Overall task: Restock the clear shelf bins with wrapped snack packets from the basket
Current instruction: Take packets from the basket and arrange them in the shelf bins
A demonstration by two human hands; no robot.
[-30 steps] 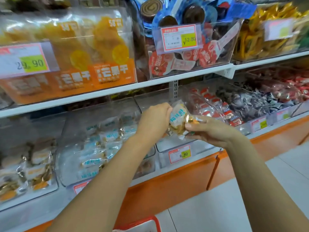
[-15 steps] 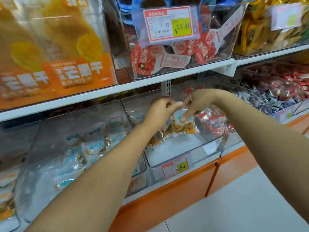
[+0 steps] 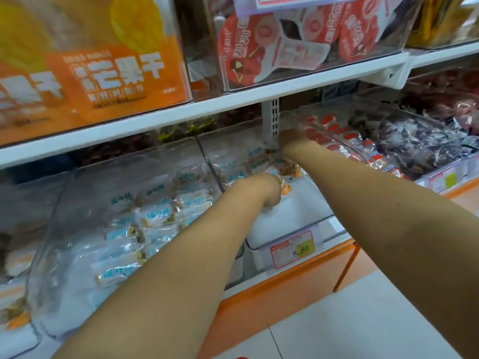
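A clear shelf bin (image 3: 303, 216) with an 8.80 price tag (image 3: 293, 251) stands on the lower shelf, its front floor bare. Several wrapped snack packets (image 3: 255, 161), clear with blue print and brown filling, lie toward its back. My left hand (image 3: 268, 190) reaches into the bin from the front, fingers curled down, with an orange-tipped packet (image 3: 286, 189) at its fingers. My right hand (image 3: 293, 137) is deep at the bin's back right under the upper shelf. Its fingers are hidden behind the bin's clear wall. The basket is out of view.
A neighbouring clear bin (image 3: 77, 203) on the left holds white-and-blue packets. To the right are red-and-white packets (image 3: 363, 149) and dark wrapped sweets (image 3: 427, 146). The white upper shelf (image 3: 233, 104) carries orange mango bags (image 3: 116, 73) and red packets (image 3: 298, 42). An orange base (image 3: 285, 288) meets pale floor tiles.
Both hands have moved from in front of the shelf down into the 8.80 bin. The right hand went to the back and the left dropped lower. The view has closed in.
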